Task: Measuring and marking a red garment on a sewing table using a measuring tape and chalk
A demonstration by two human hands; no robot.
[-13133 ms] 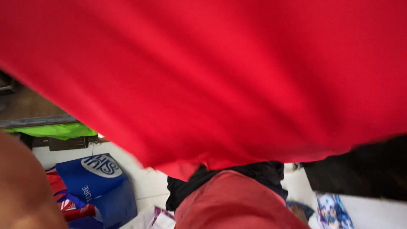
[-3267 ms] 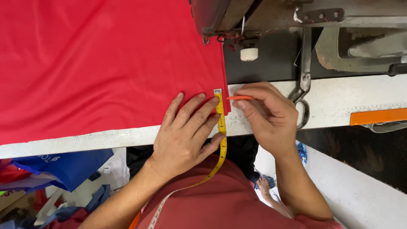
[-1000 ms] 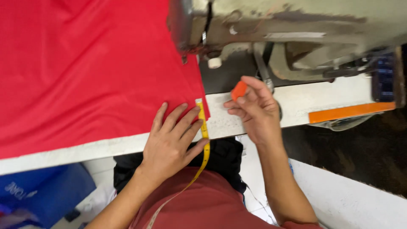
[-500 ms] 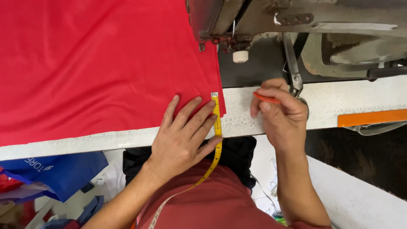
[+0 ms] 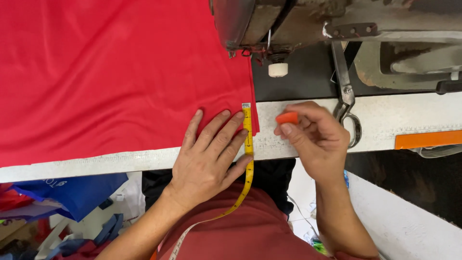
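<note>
Red fabric (image 5: 115, 72): spread on the tabletop (image 5: 385, 120), under the sewing machine (image 5: 298, 24). Left hand (image 5: 209, 154): fingers spread, pressed flat on the fabric corner, yellow tape measure (image 5: 248, 139) pinned along its edge. Right hand (image 5: 313, 137): orange chalk (image 5: 287, 117) pinched just beside the tape. Risk: tape judged liable to slip if pressure eases, misplacing the mark.

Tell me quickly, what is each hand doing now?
Left hand: open, flat on the red cloth, pinning the yellow tape measure.
Right hand: closed, pinching an orange chalk.
</note>
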